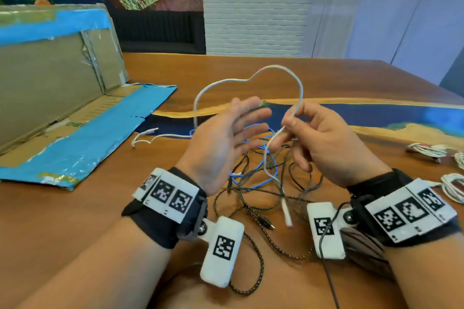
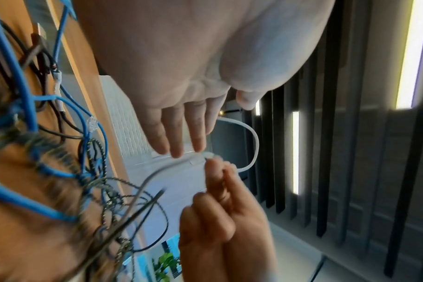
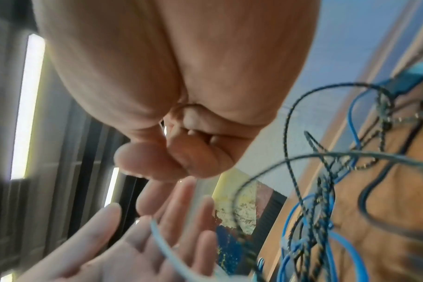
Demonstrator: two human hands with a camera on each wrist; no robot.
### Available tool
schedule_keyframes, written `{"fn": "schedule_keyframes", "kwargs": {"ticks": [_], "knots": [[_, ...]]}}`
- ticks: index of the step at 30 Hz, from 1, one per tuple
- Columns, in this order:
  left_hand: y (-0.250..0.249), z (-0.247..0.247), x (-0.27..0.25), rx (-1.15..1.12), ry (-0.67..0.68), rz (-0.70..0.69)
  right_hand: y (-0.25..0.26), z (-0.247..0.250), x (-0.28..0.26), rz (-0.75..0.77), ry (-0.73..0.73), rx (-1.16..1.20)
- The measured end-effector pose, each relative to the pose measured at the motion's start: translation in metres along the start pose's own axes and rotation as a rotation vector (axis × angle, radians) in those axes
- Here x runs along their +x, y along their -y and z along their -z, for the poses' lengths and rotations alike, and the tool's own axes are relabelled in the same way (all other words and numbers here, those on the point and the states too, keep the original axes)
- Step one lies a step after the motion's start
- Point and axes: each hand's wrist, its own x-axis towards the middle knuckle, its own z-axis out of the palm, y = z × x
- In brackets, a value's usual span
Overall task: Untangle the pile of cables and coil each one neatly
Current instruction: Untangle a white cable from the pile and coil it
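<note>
A white cable (image 1: 263,70) arcs in a raised loop above the table. My right hand (image 1: 321,138) pinches it between thumb and forefinger, and its white plug end (image 1: 286,211) dangles below. My left hand (image 1: 226,140) is held flat beside it, fingers straight, palm toward the right hand, with the loop's left side running behind it. In the left wrist view the left hand's fingers (image 2: 179,133) are straight and the white cable (image 2: 254,141) curves past the right hand's fingertips (image 2: 215,167). Under both hands lies a tangle of blue (image 1: 253,178), black and braided cables (image 1: 251,211).
A flattened cardboard box with blue tape (image 1: 62,108) stands and lies at the left. Coiled white cables (image 1: 426,150) lie at the table's right edge, another coil (image 1: 452,185) nearer me. The wooden table (image 1: 100,208) has a blue resin strip across it.
</note>
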Motion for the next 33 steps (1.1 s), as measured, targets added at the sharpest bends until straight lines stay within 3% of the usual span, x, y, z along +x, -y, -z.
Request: {"fn": "schedule_keyframes", "kwargs": {"ticks": [5, 12, 16, 19, 21, 28, 33], "knots": [[0.018, -0.005, -0.002, 0.284, 0.138, 0.083, 0.003, 0.000, 0.002, 0.025, -0.197, 0.353], [0.003, 0.015, 0.007, 0.336, -0.097, 0.020, -0.003, 0.007, 0.007, 0.034, -0.349, 0.467], [-0.003, 0.019, 0.007, 0.205, -0.111, -0.003, -0.003, 0.023, 0.008, -0.049, -0.438, 0.419], [-0.006, 0.021, 0.005, 0.148, -0.091, -0.025, -0.012, 0.031, 0.007, -0.204, -0.393, 0.094], [-0.006, 0.021, 0.005, 0.193, -0.100, -0.030, -0.012, 0.030, 0.006, -0.238, -0.350, 0.022], [-0.001, 0.020, 0.008, 0.206, -0.187, -0.006, 0.019, 0.027, -0.004, -0.041, -0.197, 0.601], [-0.003, 0.019, 0.006, 0.226, -0.151, 0.013, 0.014, 0.024, 0.002, 0.051, -0.233, 0.631]]}}
